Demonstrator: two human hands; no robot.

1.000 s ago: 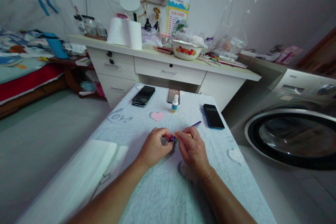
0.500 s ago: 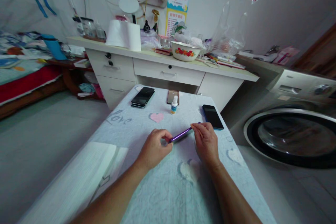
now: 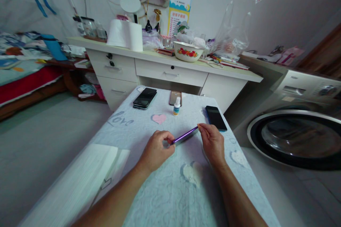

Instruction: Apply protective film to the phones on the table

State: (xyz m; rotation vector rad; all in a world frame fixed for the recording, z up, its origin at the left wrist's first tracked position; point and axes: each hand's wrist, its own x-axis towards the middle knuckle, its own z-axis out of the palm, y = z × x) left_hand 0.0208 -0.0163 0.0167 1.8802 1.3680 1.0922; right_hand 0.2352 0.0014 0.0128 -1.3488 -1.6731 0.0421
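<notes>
A slim purple phone point(image 3: 185, 135), seen almost edge-on, is held slanting above the cloth-covered table point(image 3: 160, 195). My left hand point(image 3: 157, 150) pinches its near left end between thumb and forefinger. At the upper right end, my right hand point(image 3: 212, 143) has its thumb and fingertips closed on the corner. The flat faces of this phone are hardly visible. Beyond it stands a small white spray bottle point(image 3: 176, 107) with a blue and yellow label, in front of a brownish phone point(image 3: 175, 97). A dark phone point(image 3: 216, 118) lies just past my right hand.
Stacked black phones point(image 3: 145, 98) lie at the table's far left. A white folded sheet point(image 3: 71, 184) covers the near left side. Behind the table is a cluttered white desk point(image 3: 170, 74) with a flowered bowl point(image 3: 188, 51); a washing machine point(image 3: 298, 131) stands at right.
My right hand has shifted slightly right along the purple phone, its fingertips now at the very end. My left hand and the phone have stayed nearly in place.
</notes>
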